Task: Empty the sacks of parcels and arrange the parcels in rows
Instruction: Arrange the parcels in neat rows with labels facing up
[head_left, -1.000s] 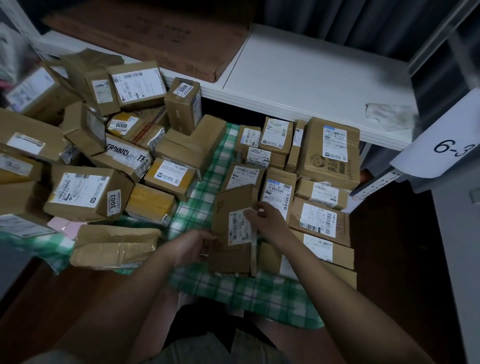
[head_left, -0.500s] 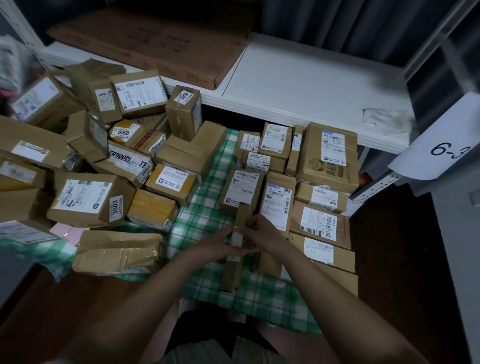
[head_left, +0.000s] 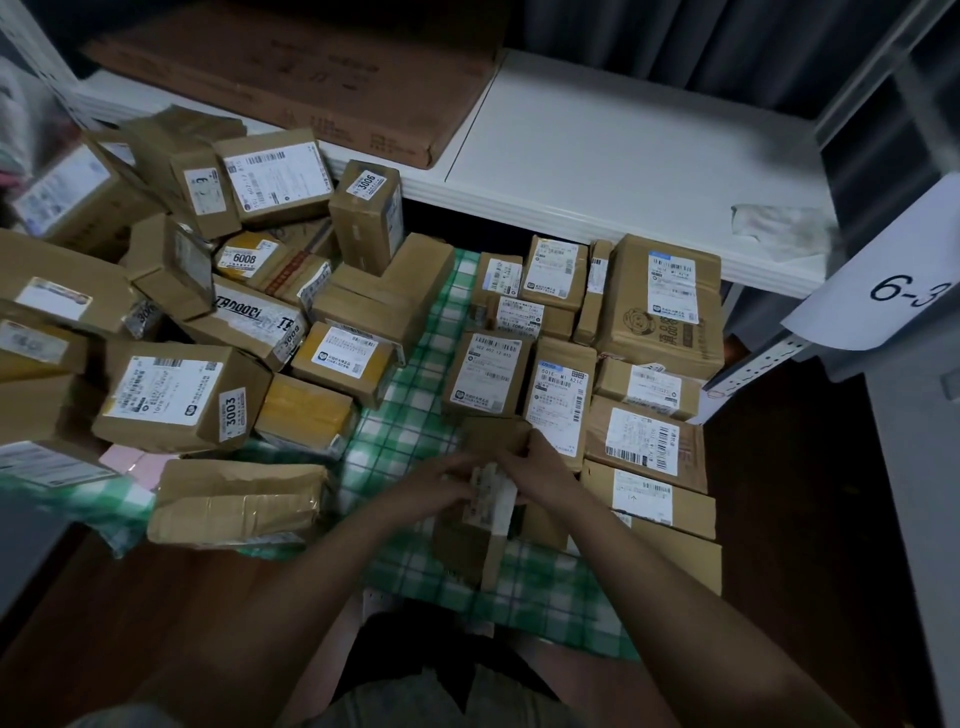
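Both hands at centre, 6 o'clock of sorted rows. Left hand (head_left: 441, 480) and right hand (head_left: 540, 470) grip flat parcel (head_left: 475, 525) standing on edge on green checked cloth (head_left: 410, 410).

Judged light, stiff cardboard; hold by long edges.

Sorted rows (head_left: 597, 374) 1 o'clock: roughly dozen parcels. Loose heap (head_left: 208, 312) 10 o'clock: about fifteen, some hidden.

Both bare forearms reached forward and converged at centre. The left hand (head_left: 441, 480) and right hand (head_left: 540, 470) met, fingers curled, gripping a small parcel (head_left: 480, 525) between them.
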